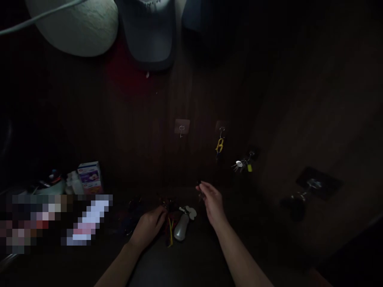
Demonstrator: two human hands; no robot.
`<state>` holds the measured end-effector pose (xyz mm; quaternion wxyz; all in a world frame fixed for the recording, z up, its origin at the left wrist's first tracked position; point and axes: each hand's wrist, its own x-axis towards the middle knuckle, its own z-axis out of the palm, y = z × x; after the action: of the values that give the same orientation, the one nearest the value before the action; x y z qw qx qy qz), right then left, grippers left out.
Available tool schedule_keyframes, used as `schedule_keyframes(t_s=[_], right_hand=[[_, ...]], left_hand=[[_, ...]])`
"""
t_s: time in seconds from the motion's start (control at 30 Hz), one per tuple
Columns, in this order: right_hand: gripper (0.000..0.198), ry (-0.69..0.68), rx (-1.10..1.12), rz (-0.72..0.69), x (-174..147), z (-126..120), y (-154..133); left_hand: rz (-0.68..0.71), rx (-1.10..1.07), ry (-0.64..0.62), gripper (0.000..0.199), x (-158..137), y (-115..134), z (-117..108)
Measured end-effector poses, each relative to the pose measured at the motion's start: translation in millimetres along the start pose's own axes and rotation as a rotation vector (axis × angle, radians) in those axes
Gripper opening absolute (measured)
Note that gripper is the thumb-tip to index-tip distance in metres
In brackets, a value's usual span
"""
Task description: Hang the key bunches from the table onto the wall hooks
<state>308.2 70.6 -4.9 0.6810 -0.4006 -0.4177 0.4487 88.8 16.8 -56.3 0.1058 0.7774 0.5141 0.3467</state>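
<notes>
My left hand (147,225) reaches down onto a dim cluster of small things on the dark surface, its fingers curled together; what lies under the fingertips is lost in shadow. To its right are a thin yellow cord (170,231) and a grey, rounded fob (181,228) with a pale tag (190,212) at its top. My right hand (213,202) is raised off the surface near the back panel. Between its thumb and fingers it pinches a small dark object (199,183), too dim to name.
Adhesive hooks line the dark back panel: a bare hook (181,129), one with a yellow clip (220,145), and one with a bunch of keys (240,164). Another hook (313,183) bears a dark bundle. Caps (149,44) hang above. A carton (90,177) stands left.
</notes>
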Motion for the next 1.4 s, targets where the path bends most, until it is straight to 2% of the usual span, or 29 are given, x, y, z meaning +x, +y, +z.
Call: schedule_keyframes(t_s=[0.13, 0.2, 0.3, 0.4, 0.53, 0.83, 1.2, 1.4], right_hand=[[0.027, 0.222, -0.074, -0.192, 41, -9, -44], [0.022, 0.323, -0.085, -0.341, 62, -10, -67], [0.019, 0.398, -0.157, -0.499, 89, -9, -95], [0.016, 0.422, -0.221, -0.584, 111, -6, -110], [0.014, 0.414, -0.248, -0.596, 126, -2, -114], [0.015, 0.420, -0.387, -0.566, 140, -7, -101], [0.013, 0.477, -0.645, -0.529, 145, -2, -99], [0.019, 0.454, -0.674, -0.515, 146, -3, -87]], left_hand=[[-0.021, -0.033, -0.023, 0.022, 1, 1, -1], [-0.029, -0.045, -0.025, 0.022, 1, 1, -1], [-0.025, -0.041, -0.011, 0.023, 2, 2, -1], [-0.014, -0.027, -0.002, 0.024, 2, 3, -1], [-0.030, -0.001, -0.007, 0.024, 2, 4, -1], [-0.030, 0.012, -0.004, 0.025, 3, 0, 0], [-0.053, -0.007, -0.027, 0.026, 4, -1, 0], [-0.056, 0.005, -0.025, 0.026, 5, -1, -1]])
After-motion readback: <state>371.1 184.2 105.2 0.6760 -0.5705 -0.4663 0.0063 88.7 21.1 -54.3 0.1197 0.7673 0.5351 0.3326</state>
